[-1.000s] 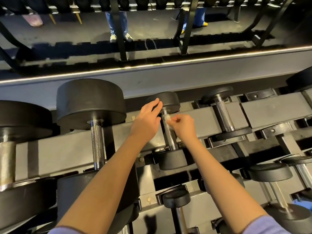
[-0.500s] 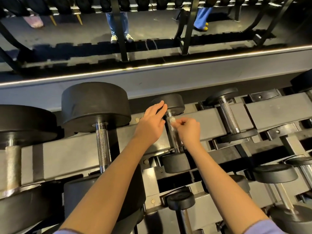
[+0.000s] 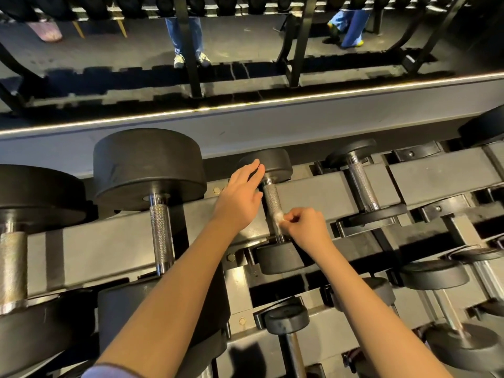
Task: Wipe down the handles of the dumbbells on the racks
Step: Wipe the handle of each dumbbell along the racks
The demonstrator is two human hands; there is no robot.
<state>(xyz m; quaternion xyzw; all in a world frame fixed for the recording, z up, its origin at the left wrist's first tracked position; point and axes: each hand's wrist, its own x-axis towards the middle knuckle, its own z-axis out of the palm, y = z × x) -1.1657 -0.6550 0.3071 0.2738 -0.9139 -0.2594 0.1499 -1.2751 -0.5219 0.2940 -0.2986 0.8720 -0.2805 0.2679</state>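
A small dumbbell (image 3: 268, 162) with black ends lies across the grey rack (image 3: 109, 241) in the middle of the view. Its knurled steel handle (image 3: 271, 197) shows between my hands. My left hand (image 3: 240, 197) rests with straight fingers on the far black end and beside the handle. My right hand (image 3: 306, 227) pinches a small white wipe (image 3: 278, 218) and presses it against the lower part of the handle, close to the near black end (image 3: 281, 259).
A large dumbbell (image 3: 150, 165) sits to the left and a bigger one (image 3: 32, 192) at the far left. A slim dumbbell (image 3: 361, 184) lies to the right. Lower rack tiers hold more dumbbells (image 3: 286, 319). A mirror behind the rack reflects two people's legs (image 3: 188, 36).
My right hand has slid the wipe down the handle from the far end toward the near end. My left hand has stayed on the far end.
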